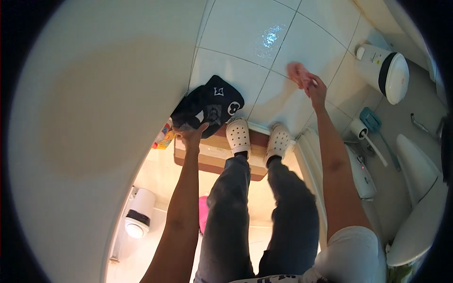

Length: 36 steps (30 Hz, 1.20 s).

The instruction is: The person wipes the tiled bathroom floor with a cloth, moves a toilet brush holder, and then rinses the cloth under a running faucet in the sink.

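Gathered in my left hand (191,136) is a black cloth (212,102) with white printed motifs, hanging beside the white wall panel at left. Out to the right, my right hand (317,90) grips a pink cloth (300,75), slightly blurred, above the tiled floor (247,35). Both of my feet wear pale perforated clogs (238,136), standing at a doorway sill on a brown striped mat (212,151).
A white lidded bin (380,72) stands at upper right. Below it are a toilet brush holder (358,128), a blue-handled tool (371,119) and a toilet (414,219). Another white bin-like container (139,212) is at lower left. The floor tile shows a bright glare.
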### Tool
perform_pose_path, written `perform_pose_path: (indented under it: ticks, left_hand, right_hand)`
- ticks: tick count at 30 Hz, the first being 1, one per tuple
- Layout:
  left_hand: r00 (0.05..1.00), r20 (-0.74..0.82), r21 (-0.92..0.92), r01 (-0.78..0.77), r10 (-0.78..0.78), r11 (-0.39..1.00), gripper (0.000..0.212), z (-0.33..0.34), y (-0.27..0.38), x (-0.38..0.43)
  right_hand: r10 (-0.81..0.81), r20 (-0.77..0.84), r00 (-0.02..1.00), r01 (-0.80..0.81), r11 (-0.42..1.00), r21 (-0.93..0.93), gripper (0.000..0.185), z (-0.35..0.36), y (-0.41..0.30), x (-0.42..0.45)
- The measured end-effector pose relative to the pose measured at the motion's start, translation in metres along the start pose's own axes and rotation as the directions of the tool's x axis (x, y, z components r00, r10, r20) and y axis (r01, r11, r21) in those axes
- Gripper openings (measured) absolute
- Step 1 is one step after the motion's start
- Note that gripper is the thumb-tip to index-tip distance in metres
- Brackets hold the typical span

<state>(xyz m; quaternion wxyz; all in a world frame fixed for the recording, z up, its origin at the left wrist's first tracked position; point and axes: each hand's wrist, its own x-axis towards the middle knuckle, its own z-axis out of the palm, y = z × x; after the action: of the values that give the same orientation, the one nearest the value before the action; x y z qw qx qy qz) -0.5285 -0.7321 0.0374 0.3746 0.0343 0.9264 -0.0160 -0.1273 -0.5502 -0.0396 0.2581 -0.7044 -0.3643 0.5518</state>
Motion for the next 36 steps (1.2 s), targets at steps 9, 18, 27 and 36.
perform_pose_path:
  ticks: [9,18,27,36]
  left_hand:
    - [0.876,-0.414,-0.260,-0.376,0.249,0.889,0.108,0.064,-0.032,0.028]
    - [0.902,-0.349,-0.492,-0.406,0.252,0.770,0.066,0.037,-0.026,-0.013]
    - [0.974,0.224,-0.847,0.204,-0.017,0.491,0.067,-0.069,-0.020,-0.127]
    - [0.943,0.242,-0.851,0.320,-0.230,0.416,0.031,-0.144,-0.034,-0.206]
  right_hand:
    - [-0.347,-0.724,0.596,-0.139,0.843,-0.519,0.055,0.029,0.134,0.085]
    - [-0.642,0.484,0.595,0.741,0.203,-0.640,0.044,0.261,0.039,0.032]
    - [-0.556,0.131,0.821,0.421,0.434,-0.797,0.032,0.020,0.117,-0.041]
    - [-0.261,-0.581,0.771,-0.299,0.657,-0.692,0.055,0.094,0.173,-0.042]
